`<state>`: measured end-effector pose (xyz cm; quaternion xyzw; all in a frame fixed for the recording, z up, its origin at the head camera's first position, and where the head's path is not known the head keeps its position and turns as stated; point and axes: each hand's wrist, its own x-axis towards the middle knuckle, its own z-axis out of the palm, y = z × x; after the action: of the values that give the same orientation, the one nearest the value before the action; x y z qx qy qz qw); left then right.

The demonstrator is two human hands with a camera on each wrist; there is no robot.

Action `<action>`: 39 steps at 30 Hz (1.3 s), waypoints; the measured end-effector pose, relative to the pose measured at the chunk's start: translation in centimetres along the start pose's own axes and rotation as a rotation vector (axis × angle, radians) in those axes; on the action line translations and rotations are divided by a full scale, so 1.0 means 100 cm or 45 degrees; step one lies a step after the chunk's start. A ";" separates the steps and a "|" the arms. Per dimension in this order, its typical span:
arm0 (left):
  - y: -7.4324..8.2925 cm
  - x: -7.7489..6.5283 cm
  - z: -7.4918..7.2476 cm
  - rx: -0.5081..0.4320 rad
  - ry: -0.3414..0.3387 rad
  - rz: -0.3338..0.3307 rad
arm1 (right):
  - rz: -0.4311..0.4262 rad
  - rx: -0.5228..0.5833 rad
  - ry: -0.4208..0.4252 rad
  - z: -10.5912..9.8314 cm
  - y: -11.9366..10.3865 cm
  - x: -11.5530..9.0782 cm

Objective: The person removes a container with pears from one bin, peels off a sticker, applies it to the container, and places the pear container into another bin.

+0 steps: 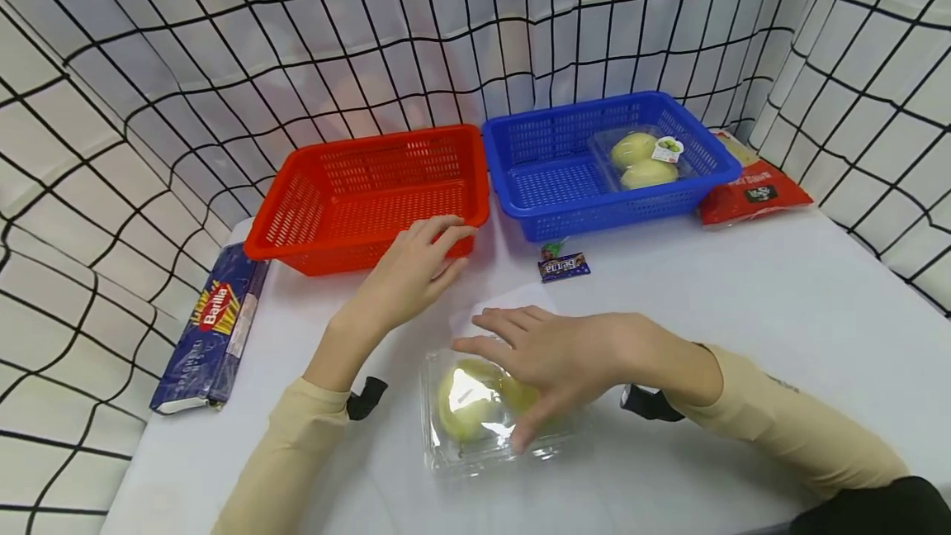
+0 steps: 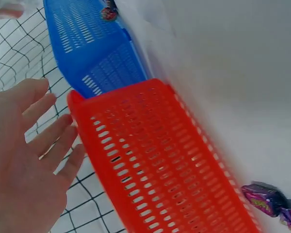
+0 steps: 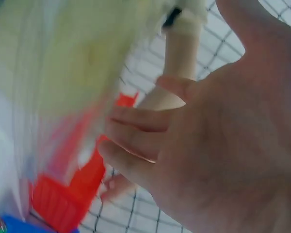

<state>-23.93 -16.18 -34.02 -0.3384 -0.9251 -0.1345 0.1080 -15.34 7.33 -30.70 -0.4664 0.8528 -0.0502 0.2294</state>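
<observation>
A clear plastic clamshell [image 1: 464,411] of pale yellow-green fruit lies on the white table in the head view. My right hand [image 1: 557,357] hovers over its right side with fingers spread, hiding part of it. In the right wrist view that clamshell [image 3: 58,63] is large and blurred beside my right hand [image 3: 223,126]. My left hand [image 1: 419,271] extends beside the front of the red basket [image 1: 364,258], fingers loosely bent and holding nothing. The left wrist view has my left hand [image 2: 34,145] next to the red basket [image 2: 150,145], palm showing.
The blue basket [image 1: 624,213] at the back holds another fruit clamshell [image 1: 642,159] with a label. Wrapped candies [image 1: 565,267] lie in front of it. A blue Barilla spaghetti box [image 1: 211,329] lies at left, a red bag [image 1: 758,192] at right. Black wire mesh [image 1: 423,40] surrounds the table.
</observation>
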 end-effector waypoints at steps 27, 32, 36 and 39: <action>0.004 0.029 0.035 0.205 -0.101 0.001 | -0.138 -0.165 0.060 0.014 -0.014 0.011; 0.004 0.027 0.037 0.217 -0.115 0.002 | -0.127 -0.012 0.062 0.001 -0.006 -0.003; 0.002 0.027 0.036 0.212 -0.133 0.003 | -0.113 0.068 0.179 -0.016 0.004 -0.018; 0.001 0.028 0.034 0.243 -0.155 0.029 | -0.089 0.102 0.315 -0.030 0.017 -0.030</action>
<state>-26.36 -13.35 -36.36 -0.3444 -0.9347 -0.0237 0.0850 -16.58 10.34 -27.48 -0.4766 0.8551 -0.1493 0.1391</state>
